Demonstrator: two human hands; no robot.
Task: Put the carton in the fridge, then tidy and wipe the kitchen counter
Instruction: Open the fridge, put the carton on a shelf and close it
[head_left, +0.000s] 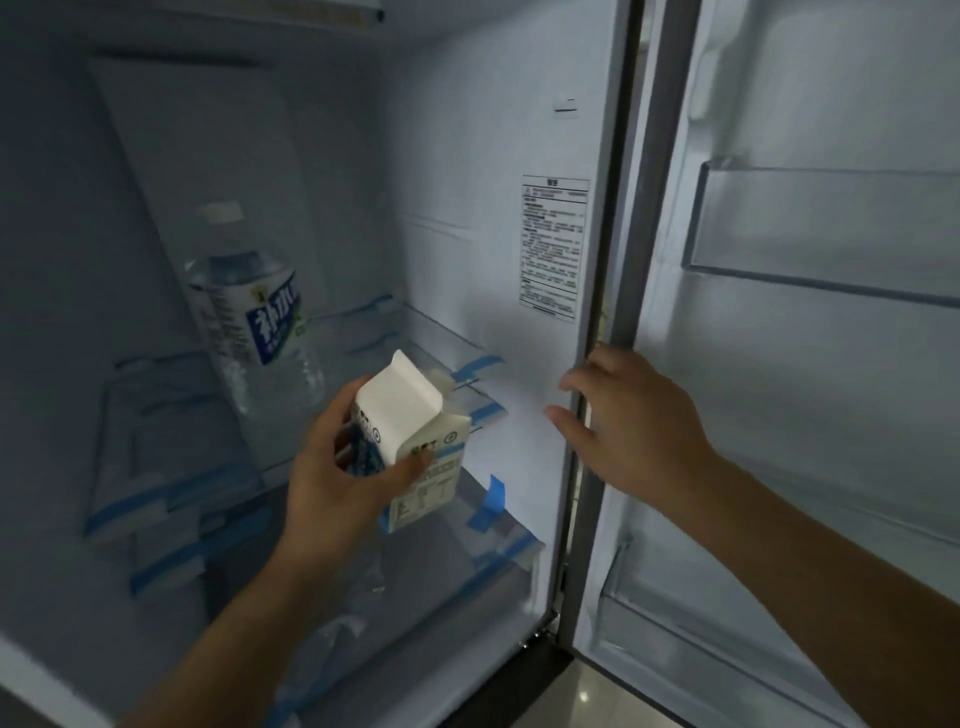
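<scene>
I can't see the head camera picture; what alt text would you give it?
A person's left hand holds a small carton inside an open fridge, above a glass shelf edged with blue tape. The right hand rests on the door's edge. A water bottle stands further back.

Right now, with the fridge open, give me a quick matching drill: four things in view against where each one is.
Things:
1. carton
2. water bottle
3. right hand
4. printed label

Places:
A. stuck on the fridge's inner right wall
B. standing on a shelf at the back
C. held in the left hand
D. at the edge of the open door

Pairs: 1-C, 2-B, 3-D, 4-A
</scene>
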